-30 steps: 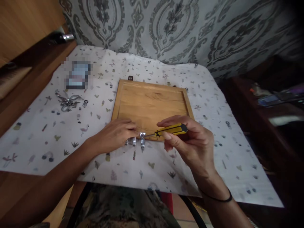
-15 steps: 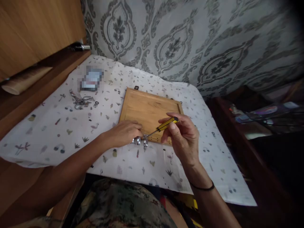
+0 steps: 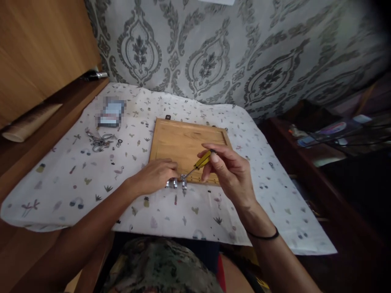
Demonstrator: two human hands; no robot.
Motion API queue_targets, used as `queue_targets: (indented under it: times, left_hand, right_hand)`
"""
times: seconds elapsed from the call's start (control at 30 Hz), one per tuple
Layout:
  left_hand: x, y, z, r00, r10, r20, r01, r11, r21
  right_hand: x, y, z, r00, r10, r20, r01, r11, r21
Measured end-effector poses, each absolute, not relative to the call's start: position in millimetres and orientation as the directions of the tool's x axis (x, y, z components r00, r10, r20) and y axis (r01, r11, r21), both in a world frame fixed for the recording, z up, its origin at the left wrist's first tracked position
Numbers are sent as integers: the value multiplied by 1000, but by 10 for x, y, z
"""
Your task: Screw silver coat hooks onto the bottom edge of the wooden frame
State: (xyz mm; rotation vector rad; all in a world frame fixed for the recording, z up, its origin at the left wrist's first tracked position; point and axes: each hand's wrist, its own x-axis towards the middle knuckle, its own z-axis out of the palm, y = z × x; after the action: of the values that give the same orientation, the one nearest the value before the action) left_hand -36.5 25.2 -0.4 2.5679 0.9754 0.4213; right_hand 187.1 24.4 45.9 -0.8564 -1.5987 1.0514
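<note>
A wooden panel [image 3: 183, 140] with a raised frame lies flat on a patterned white cloth [image 3: 76, 183]. At its near edge sits a metal hinge [image 3: 177, 182]. My left hand [image 3: 155, 175] rests on the panel's near edge, fingers curled and pressed on the hinge. My right hand [image 3: 229, 171] pinches a yellow-and-black screwdriver [image 3: 200, 162], its tip set on the hinge.
A heap of small metal parts [image 3: 99, 140] and a blurred packet [image 3: 110, 112] lie at the cloth's far left. A wooden shelf [image 3: 45, 106] with a rolled item runs along the left. A dark side table [image 3: 320, 158] with clutter stands to the right. Patterned wallpaper behind.
The view has shifted and pulled back a little. My right hand has tilted the screwdriver more upright, its tip still on the hinge. My left hand stays on the hinge.
</note>
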Motion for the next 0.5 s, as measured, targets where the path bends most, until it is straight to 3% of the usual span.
queue_targets:
  times: [0.17,0.5]
  left_hand:
    - [-352,263,33,717,683,139,589,-701,403]
    - [-372,306,-8,748,640,177,559,-751,352]
  right_hand:
    - [1817,299,498,-171,932,319,-22,320,-947]
    - [1919,296,520,-285,903,321,-4,333,-943]
